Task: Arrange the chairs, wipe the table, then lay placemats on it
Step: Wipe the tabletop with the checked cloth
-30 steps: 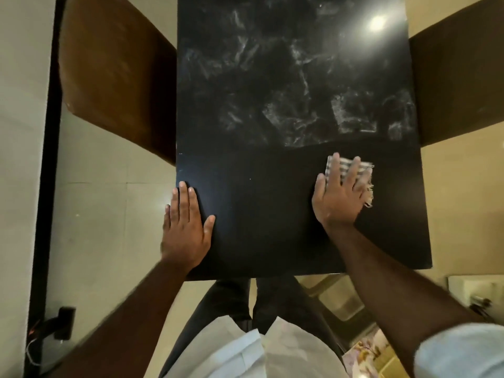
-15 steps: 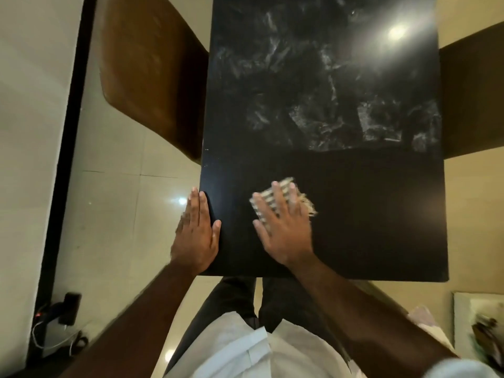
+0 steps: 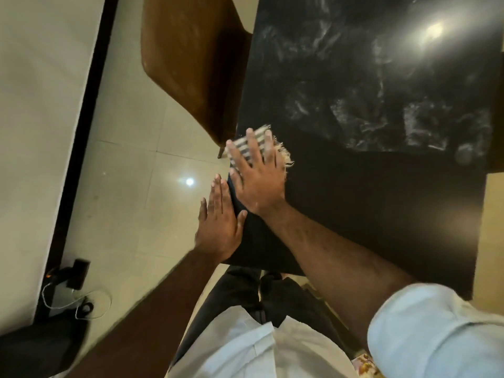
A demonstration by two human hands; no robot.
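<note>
The black desk [image 3: 381, 208] fills the right of the view, its far half streaked with whitish smears, its near half plain. 1 brown chair [image 3: 191, 61] stands tucked against the desk's left edge. The right hand [image 3: 257, 184] lies flat, fingers spread wide, pressing a striped, fringed cloth [image 3: 255, 144] onto the desk at its left edge. The left hand [image 3: 219, 223] rests flat and open on the near-left corner, holding nothing.
</note>
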